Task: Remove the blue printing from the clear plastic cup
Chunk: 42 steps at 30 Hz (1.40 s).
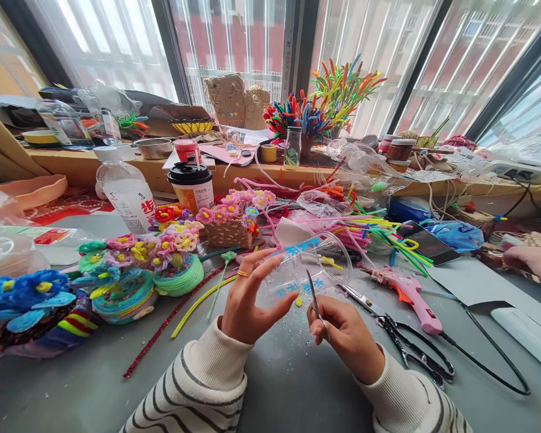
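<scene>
My left hand point(252, 300) grips a clear plastic cup point(313, 252) with blue printing, its fingers behind the cup and the thumb in front. The cup lies on its side in the air, its wide rim turned to the right. In my right hand point(342, 331) is a small pair of scissors point(314, 291), blades pointing up by the cup's lower side; the handles are mostly hidden by my fingers. Tiny bits are scattered on the grey table point(293, 385) below. To the right lie large black-handled scissors point(401, 337) and a pink glue gun point(410, 294).
Pipe-cleaner flower pots point(178, 273) stand at the left, beside a water bottle point(124, 189) and a coffee cup point(192, 186). Bundled pipe cleaners point(360, 228) lie beyond the cup. The glue gun's cord point(491, 361) loops at the right. Another person's hand point(534, 261) shows at the right edge.
</scene>
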{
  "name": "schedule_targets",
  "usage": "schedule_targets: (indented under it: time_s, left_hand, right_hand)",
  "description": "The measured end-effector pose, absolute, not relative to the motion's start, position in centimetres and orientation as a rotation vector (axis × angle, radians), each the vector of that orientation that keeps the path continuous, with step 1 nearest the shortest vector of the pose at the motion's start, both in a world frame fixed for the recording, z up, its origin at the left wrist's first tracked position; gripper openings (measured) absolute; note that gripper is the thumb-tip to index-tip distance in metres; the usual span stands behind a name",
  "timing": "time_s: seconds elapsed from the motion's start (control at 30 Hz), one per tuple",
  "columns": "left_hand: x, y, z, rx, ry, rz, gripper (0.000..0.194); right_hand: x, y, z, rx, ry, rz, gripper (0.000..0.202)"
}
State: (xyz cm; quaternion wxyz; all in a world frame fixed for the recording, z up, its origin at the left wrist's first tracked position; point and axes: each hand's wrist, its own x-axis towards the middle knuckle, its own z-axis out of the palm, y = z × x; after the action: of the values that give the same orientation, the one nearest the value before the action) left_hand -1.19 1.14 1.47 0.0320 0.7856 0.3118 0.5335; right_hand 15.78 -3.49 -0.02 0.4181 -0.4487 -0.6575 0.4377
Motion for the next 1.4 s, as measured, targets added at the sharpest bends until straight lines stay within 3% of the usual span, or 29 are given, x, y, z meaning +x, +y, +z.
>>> schedule_targets:
  time_s: [0.63,1.4]
  left_hand:
    - [-1.85,1.56,1.82,2.565,0.873,1.635,0.053]
    - [-1.29,1.27,1.64,2.478,0.903,1.698,0.057]
  right_hand:
    - [15.75,-3.61,0.58,-1.045,-1.554,1.385,0.054]
    - [15.45,-3.51,0.12,-1.128,-1.513,1.189,0.047]
